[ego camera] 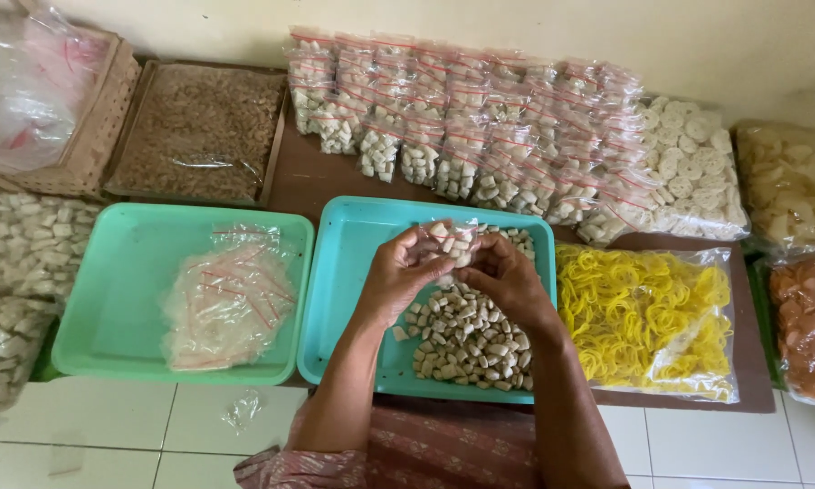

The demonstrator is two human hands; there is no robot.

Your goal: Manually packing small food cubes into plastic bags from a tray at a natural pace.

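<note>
From the head view, I am seeing my left hand (396, 272) and right hand (502, 272) pinching a small clear bag (450, 241) of pale pieces over the blue tray (346, 299), which is holding loose pale pieces (466, 340). Beside it, the green tray (118, 299) is holding empty bags (231, 299).

Bare forearms, no rings/watch visible; red-brown striped patterned cloth over lap, pinkish patterned hem at btm edge.
</note>
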